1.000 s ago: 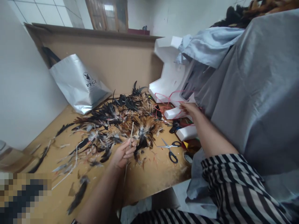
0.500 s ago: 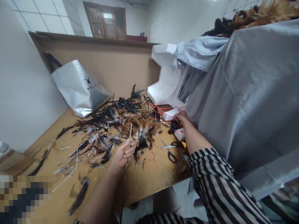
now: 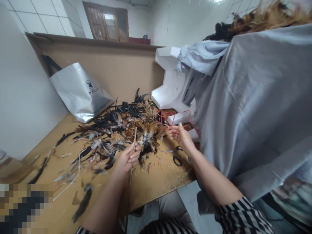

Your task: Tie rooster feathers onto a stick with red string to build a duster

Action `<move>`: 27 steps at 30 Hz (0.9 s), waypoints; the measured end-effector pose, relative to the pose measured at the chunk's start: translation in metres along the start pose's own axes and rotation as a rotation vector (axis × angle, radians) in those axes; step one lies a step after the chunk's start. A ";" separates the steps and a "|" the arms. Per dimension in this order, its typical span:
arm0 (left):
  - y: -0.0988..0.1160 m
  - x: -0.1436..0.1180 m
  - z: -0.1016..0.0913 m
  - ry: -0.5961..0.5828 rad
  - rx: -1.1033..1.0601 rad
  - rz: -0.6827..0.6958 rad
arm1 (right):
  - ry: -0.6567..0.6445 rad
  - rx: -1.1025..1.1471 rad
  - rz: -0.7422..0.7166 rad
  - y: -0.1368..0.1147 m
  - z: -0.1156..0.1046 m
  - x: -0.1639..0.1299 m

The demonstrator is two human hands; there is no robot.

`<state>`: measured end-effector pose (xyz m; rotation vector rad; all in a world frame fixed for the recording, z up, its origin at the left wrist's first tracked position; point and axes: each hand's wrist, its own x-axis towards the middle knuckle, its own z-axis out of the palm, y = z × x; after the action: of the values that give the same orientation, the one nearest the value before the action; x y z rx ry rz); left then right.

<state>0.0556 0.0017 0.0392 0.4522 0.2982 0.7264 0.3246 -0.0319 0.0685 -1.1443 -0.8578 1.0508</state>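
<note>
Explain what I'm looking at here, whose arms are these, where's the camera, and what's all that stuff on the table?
The camera sits on a person's head, looking down, so both arms are their own. The left hand grips a thin stick with a feather bunch at it. The right hand pinches red string. On the wooden table lie a pile of loose feathers, scissors, a silver bag and white foam blocks. Grey cloth hangs at the right.

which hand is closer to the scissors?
Right. The right hand hovers just above the scissors, holding red string. The left hand is further left, gripping a thin stick beside the feather pile.
</note>
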 end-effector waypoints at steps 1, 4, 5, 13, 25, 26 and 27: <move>0.000 0.000 0.000 0.002 0.022 0.001 | -0.046 -0.121 -0.050 0.001 0.010 -0.020; -0.007 0.000 0.003 0.026 0.154 0.020 | -0.313 -0.597 -0.199 -0.002 0.034 -0.077; -0.011 -0.001 0.005 0.030 0.214 0.020 | -0.421 -0.766 -0.248 -0.005 0.041 -0.093; -0.030 -0.034 0.047 -0.155 0.430 -0.104 | -0.776 -1.407 -0.402 -0.014 0.063 -0.154; 0.063 -0.144 0.059 0.245 0.427 0.317 | -0.464 -1.173 -0.446 -0.042 -0.006 -0.178; 0.072 -0.152 0.053 0.285 0.466 0.288 | -0.444 -1.148 -0.451 -0.049 -0.015 -0.184; 0.080 -0.159 0.049 0.319 0.453 0.361 | -0.429 -1.124 -0.455 -0.057 -0.025 -0.190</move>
<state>-0.0836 -0.0702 0.1379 0.8344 0.6996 1.0916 0.3028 -0.2249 0.1159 -1.5115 -2.0873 0.3705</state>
